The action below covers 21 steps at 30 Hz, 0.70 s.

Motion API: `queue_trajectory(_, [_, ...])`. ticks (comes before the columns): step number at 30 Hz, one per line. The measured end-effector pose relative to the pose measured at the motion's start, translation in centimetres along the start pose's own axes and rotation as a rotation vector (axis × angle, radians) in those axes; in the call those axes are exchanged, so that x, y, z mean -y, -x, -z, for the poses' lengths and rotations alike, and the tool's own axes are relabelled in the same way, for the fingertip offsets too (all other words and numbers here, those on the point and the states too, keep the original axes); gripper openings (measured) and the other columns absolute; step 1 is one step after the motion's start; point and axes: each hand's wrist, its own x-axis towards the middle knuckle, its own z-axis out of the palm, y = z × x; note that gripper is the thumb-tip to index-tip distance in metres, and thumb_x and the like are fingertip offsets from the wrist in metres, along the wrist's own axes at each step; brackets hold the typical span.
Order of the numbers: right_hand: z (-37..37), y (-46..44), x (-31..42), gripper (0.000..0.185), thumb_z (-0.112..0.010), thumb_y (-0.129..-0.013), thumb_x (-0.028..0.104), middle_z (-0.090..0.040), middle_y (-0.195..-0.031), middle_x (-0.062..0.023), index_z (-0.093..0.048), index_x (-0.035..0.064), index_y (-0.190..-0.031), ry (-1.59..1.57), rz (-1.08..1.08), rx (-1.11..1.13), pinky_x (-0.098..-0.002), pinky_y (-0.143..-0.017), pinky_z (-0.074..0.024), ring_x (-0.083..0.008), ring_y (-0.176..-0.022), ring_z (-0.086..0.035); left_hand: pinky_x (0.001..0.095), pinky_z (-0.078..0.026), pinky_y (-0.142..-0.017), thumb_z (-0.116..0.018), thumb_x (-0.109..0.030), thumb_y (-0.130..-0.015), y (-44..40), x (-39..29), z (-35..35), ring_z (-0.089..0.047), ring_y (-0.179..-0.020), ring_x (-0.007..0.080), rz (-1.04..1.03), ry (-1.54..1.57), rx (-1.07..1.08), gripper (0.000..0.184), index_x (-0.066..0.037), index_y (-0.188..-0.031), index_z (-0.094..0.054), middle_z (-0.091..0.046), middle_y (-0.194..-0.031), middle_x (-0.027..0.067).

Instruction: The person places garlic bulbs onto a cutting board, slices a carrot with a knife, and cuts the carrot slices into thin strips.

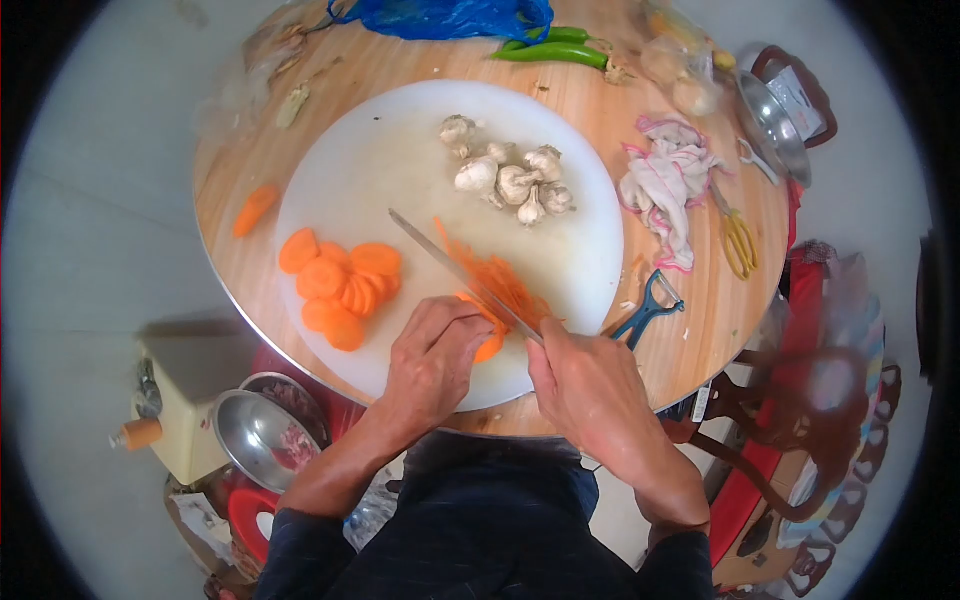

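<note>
A kitchen knife is in my right hand, its fingers closed round the handle. The blade slants up and left over a white round cutting board. Beneath my left hand, whose fingers are curled and pressed together, are carrot slices, partly hidden by the fingers and the blade. Carrot shreds lie along the far side of the knife. To the left on the board sits a pile of round carrot slices. Several garlic bulbs rest near the board's back right.
On the wooden table lie a peeler, yellow-handled scissors, a crumpled cloth and a carrot piece. Green peppers and a blue plastic bag are at the back. Metal bowls stand lower left.
</note>
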Motion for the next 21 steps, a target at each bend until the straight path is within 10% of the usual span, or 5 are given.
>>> queue_trajectory(21, [-1.3, -2.0, 0.8, 0.013, -0.062, -0.100, 0.009, -0.071, -0.072, -0.0269, -0.061, -0.0035, -0.095, 0.040, -0.075, 0.071, -0.0533, -0.064, -0.0615, -0.0465, -0.070, -0.076, 0.0434, -0.058, -0.083, -0.080, 0.005, -0.084, 0.0, 0.0, -0.1, -0.070, -0.099, 0.0358, -0.028, 0.013, -0.009, 0.017, -0.002, -0.099, -0.076, -0.072, -0.104, 0.0136])
